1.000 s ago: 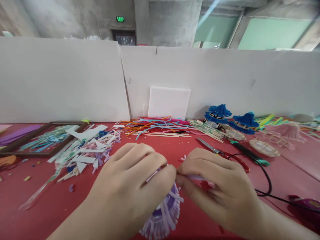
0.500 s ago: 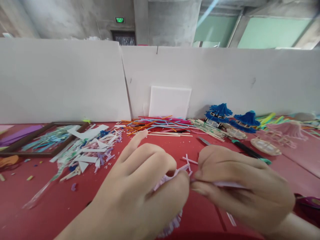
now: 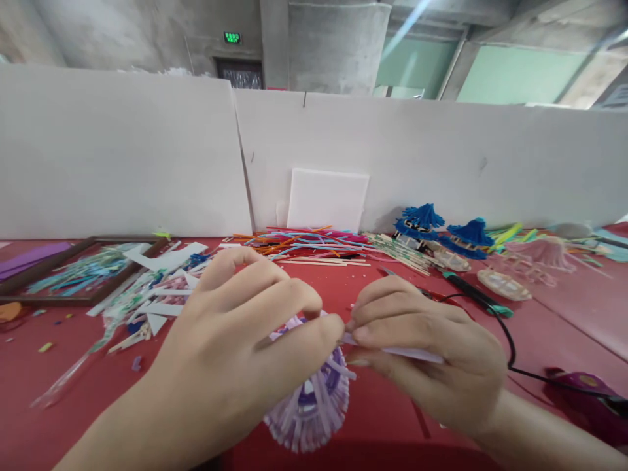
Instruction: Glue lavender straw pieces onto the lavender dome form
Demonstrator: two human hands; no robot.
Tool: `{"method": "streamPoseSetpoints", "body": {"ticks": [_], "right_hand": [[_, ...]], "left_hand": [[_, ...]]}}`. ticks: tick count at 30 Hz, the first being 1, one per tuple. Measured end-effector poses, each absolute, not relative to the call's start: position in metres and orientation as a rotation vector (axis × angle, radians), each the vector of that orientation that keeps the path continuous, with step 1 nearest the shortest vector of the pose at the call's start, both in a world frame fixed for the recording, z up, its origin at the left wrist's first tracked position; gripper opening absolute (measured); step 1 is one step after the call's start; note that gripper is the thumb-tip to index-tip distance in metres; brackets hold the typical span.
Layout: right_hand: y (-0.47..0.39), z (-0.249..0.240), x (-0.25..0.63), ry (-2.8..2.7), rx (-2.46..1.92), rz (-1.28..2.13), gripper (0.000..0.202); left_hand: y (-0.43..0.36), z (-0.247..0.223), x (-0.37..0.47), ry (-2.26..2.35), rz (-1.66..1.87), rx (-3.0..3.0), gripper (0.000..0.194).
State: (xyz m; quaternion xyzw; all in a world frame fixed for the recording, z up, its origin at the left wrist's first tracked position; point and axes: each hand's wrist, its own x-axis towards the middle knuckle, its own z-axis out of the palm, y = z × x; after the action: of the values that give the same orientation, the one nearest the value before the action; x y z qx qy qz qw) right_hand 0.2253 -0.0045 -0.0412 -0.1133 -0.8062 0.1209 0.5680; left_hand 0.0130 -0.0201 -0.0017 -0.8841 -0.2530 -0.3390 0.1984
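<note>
My left hand [image 3: 245,340] is closed, its thumb and forefinger gripping a round purple fringed craft piece [image 3: 309,422] made of short pale strips. The hand hides much of the piece's upper part. Close beside it, my right hand [image 3: 432,347] pinches a thin pale purple strip [image 3: 412,354] between thumb and fingers. One end of the strip reaches the left fingertips at the edge of the piece. Whether it touches the piece there is hidden by the fingers.
A magenta glue gun [image 3: 579,396] with a black cord lies at right. Beyond my right hand is a black-handled tool [image 3: 475,291]. Blue fringed models [image 3: 417,222], coloured sticks [image 3: 314,243], white scraps [image 3: 169,261] and a brown frame [image 3: 63,301] line the red table [image 3: 392,418].
Both hands have moved left, and the left has turned so more of the fringed piece shows. The glue gun and its cord now show more fully at right.
</note>
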Motion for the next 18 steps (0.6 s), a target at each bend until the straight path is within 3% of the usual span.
{"method": "streamPoseSetpoints", "body": {"ticks": [6,18], "right_hand": [[-0.006,-0.039,0.225,-1.98,-0.229,0.281,0.004],[-0.009,-0.03,0.233,-2.127,-0.188,0.165,0.005]], "left_hand": [[-0.021,-0.004,0.013,-0.616,-0.939,-2.511,0.026],[-0.022,0.002,0.01,-0.647,-1.004,-2.684,0.03]]}}
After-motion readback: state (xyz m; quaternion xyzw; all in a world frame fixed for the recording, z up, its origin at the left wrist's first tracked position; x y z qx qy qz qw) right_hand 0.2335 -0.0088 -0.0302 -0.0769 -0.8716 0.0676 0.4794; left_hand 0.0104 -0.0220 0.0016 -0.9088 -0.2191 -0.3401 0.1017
